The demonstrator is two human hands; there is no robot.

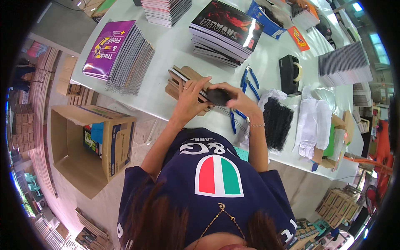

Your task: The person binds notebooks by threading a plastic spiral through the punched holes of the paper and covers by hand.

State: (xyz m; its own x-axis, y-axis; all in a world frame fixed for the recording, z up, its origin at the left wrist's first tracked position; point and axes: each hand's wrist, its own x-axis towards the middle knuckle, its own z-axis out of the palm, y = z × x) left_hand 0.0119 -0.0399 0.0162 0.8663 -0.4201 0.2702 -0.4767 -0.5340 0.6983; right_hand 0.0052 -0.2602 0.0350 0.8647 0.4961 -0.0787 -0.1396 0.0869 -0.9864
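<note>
Over cardboard, right hand (233,98) grips rounded black block (218,96).

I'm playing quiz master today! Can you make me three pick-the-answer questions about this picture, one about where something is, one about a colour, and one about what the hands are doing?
1. Where is the open cardboard box?
A. On the floor at the person's left
B. On the white table
C. On a chair

2. What colour are the handles of the pliers?
A. Red
B. Blue
C. Yellow

3. What is the right hand doing?
A. Resting flat on the table
B. Pointing at the ceiling
C. Gripping a black roundish thing

Answers:
1 A: the box stands below the white table edge, left of the person.
2 B: both handles show blue.
3 C: its fingers wrap the black thing, with the left hand close beside it.
</note>
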